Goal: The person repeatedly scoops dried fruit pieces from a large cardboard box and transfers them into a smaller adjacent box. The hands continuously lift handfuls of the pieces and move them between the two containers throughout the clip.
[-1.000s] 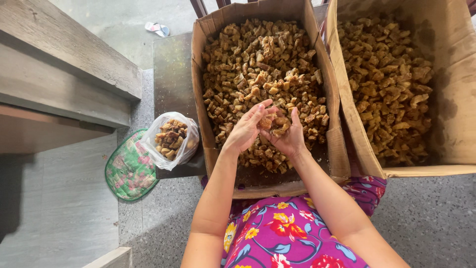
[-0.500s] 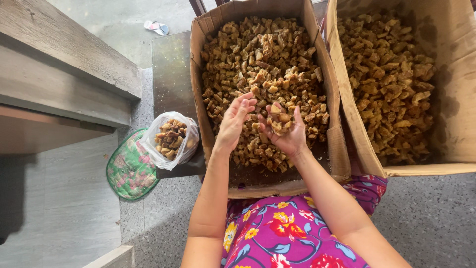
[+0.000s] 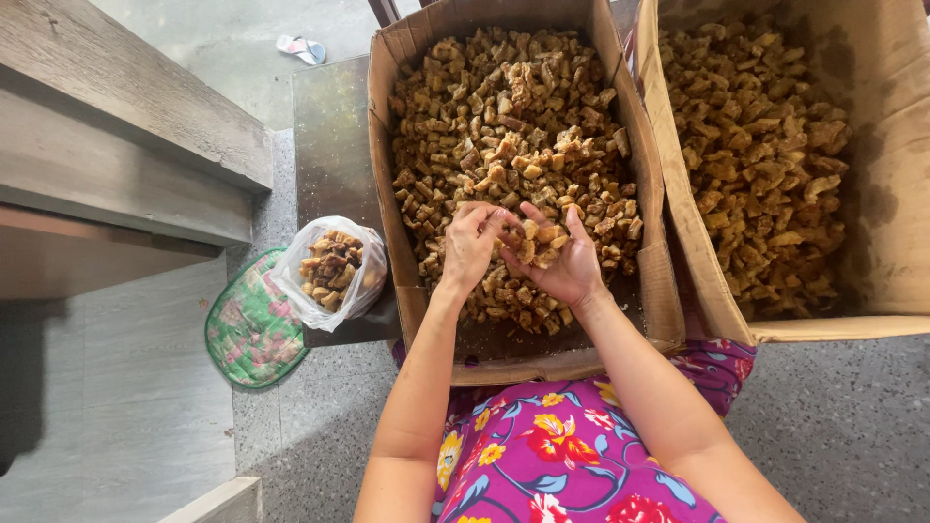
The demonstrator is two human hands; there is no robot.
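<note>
My right hand (image 3: 567, 266) lies cupped, palm up, just below the middle of the frame, cradling a small heap of golden-brown fried pieces (image 3: 539, 244). My left hand (image 3: 472, 244) sits just beside it, fingers bent and narrowed onto that heap, picking at the pieces from the side. Both hands hover over the near end of the middle cardboard box (image 3: 639, 174).

The pieces look dry, puffed and knobbly, with rough, blistered surfaces. I judge them very light and brittle: a hard squeeze would likely crush them to crumbs, so a loose scoop from beneath, or a gentle pinch across a chunk's thicker part, suits them best. They seem somewhat greasy, since the bare box bottom (image 3: 523, 339) near me is stained dark.

The box is soft brown card, its walls bowed and its flaps creased. A second cardboard box (image 3: 886, 194) of the same pieces fills the upper right. At centre left, a thin clear plastic bag (image 3: 334, 271), crinkled and limp, holds darker pieces and rests on a green quilted floral mat (image 3: 250, 334). Below is my bright floral garment (image 3: 562, 465); grey wooden boards (image 3: 126, 145) run across the upper left.
</note>
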